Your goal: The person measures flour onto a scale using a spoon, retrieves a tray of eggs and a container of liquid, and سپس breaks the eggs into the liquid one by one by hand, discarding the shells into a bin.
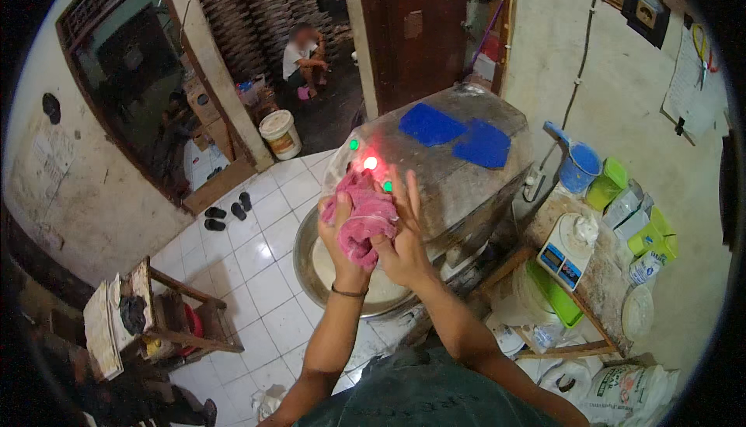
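Note:
A crumpled pink cloth (pixel 361 217) is between my two hands over a large metal bowl (pixel 309 271) of pale whitish material. My left hand (pixel 340 248) grips it from the left, with a dark band on the wrist. My right hand (pixel 408 237) presses its thumb on the cloth's right side, fingers reaching upward. Just beyond them, a lit red light (pixel 371 163) and green lights (pixel 354 144) are on a dusty metal machine (pixel 451 202), which carries two blue mats (pixel 431 124).
A side table (pixel 544 217) at right holds a scale (pixel 563 252), blue jug (pixel 576 167) and green containers. A wooden stand (pixel 155 303), slippers (pixel 241 205) and white bucket (pixel 280 133) are at left. A person (pixel 303 66) squats in the doorway. Sacks (pixel 622 388) lie lower right.

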The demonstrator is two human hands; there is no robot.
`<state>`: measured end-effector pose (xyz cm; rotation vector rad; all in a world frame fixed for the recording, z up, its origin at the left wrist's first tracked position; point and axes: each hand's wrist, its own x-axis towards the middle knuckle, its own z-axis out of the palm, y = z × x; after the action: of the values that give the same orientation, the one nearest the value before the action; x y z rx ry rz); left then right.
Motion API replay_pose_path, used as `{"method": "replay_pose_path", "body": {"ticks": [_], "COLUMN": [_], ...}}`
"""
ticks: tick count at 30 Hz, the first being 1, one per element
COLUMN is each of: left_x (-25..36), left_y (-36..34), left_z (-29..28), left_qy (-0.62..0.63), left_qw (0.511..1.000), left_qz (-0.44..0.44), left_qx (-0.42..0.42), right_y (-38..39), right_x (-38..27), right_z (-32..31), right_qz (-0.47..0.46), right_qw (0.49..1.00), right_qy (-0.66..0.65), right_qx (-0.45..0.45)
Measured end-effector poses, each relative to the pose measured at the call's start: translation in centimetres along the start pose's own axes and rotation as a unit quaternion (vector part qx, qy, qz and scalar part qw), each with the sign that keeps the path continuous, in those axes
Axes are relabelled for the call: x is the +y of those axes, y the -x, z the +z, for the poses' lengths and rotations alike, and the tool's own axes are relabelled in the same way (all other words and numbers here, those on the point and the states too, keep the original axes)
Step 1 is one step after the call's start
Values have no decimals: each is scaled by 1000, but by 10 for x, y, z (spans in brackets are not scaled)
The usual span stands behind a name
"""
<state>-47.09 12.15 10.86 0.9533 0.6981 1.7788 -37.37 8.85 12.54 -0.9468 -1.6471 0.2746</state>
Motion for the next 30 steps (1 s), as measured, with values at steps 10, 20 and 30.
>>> {"method": "replay_pose_path", "body": {"ticks": [10, 20, 30], "left_x": [-114, -108, -170], "left_y": [-198, 98, 333], "left_z": [77, 129, 54], "left_qy": [-631, -209, -173], "left_qw": [702, 871, 487], "left_qz": [73, 153, -3], "left_qx": [-322, -417, -856], "right_y": [76, -8, 11], "right_x": [24, -66, -136], "right_z": [-105, -72, 39], "right_qz": [71, -199, -155], "right_qw": [949, 791, 750], "right_qy": [-290, -427, -537], "right_qx": [-98, -389, -355]}}
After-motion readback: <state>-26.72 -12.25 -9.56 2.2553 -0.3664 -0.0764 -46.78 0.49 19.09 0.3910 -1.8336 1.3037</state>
